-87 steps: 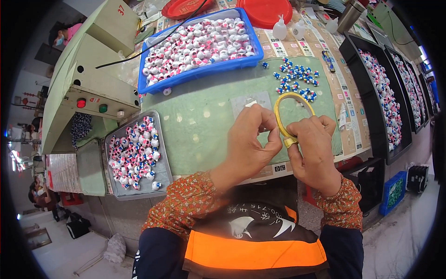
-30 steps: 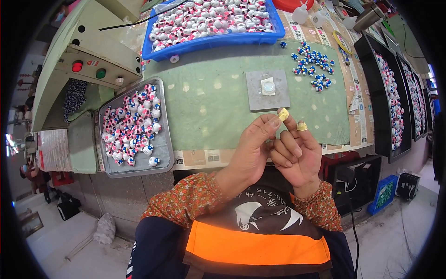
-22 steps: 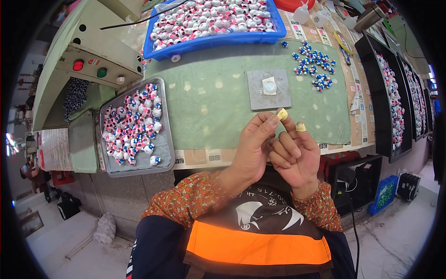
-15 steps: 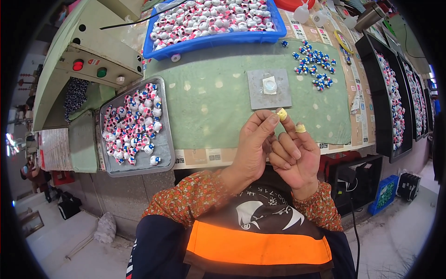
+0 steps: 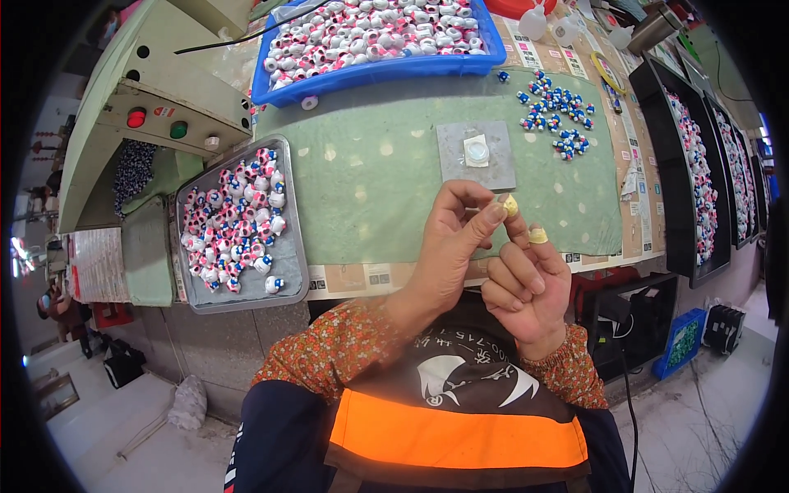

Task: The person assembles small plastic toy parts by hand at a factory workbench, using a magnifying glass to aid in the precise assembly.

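My left hand is closed, its thumb and a finger pinching a yellow fingertip cover on a raised finger of my right hand. A second yellow fingertip cover sits on another raised digit of that hand. My right hand has its palm towards me, two digits stretched out and apart, the others curled, with nothing held. Just beyond the hands lies a grey square plate bearing a small whitish round piece. Small blue-and-white figure parts lie in a loose group on the green cloth.
At the left, a grey metal tray holds white, pink and blue figures. A blue bin of white-and-pink parts stands at the back. Beside the tray is a machine with red and green buttons. Black trays of figures line the right.
My left hand has shifted slightly up and right, still at the yellow cover. The right hand has moved a little right and its curled fingers have drawn apart from the left hand.
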